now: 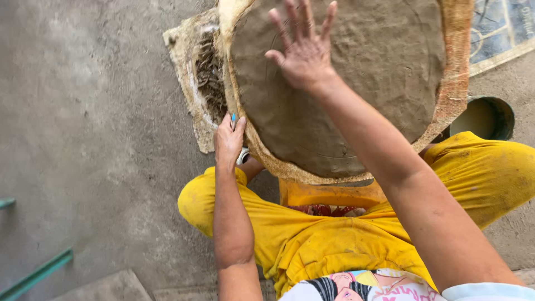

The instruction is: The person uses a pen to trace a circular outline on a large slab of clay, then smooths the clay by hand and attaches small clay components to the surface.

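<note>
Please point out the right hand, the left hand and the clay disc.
right hand (pixel 304 53): head view, back of the hand.
left hand (pixel 228 139): head view, back of the hand.
clay disc (pixel 384 61): head view, bare flat surface.

One view only, from up on the head, looking almost straight down. Very close to the arms and the yellow trousers, which fill the near part. Farther out, over the knees, a round slab of clay fills the far middle. Grey floor off to the left. No second view to share any part with.
</note>
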